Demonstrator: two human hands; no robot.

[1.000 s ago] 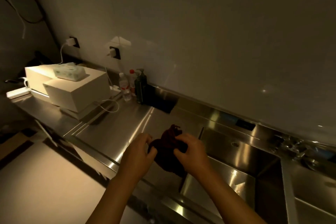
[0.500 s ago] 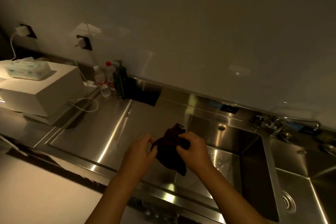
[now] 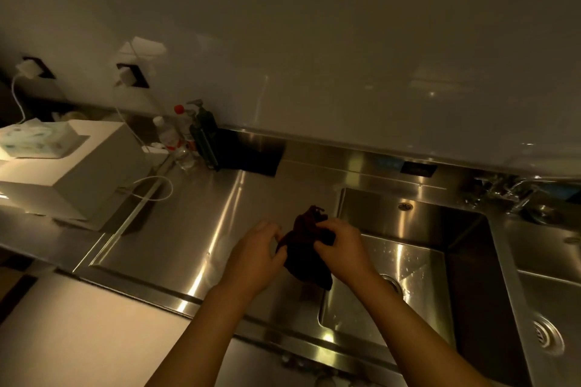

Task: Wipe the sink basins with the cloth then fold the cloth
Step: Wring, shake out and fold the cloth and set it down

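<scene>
A dark red cloth [image 3: 304, 248] hangs bunched between both hands, above the left rim of the large steel sink basin [image 3: 408, 223]. My left hand [image 3: 256, 256] pinches its left edge. My right hand [image 3: 344, 245] grips its upper right part, fingers curled into the fabric. The cloth's lower end dangles over the basin's left edge. A second basin [image 3: 534, 292] lies to the right, with its drain at the frame's right edge. The light is dim.
A faucet [image 3: 518, 192] stands behind the divider between the basins. A dark soap dispenser [image 3: 204, 132] and bottles [image 3: 168, 135] stand at the back left. A white box [image 3: 72, 173] carrying a tissue pack [image 3: 34, 138], with a white cable, sits on the left counter.
My view has swung right, bringing both basins and the faucet into sight. Both hands have kept hold of the cloth and shifted it slightly toward the basin.
</scene>
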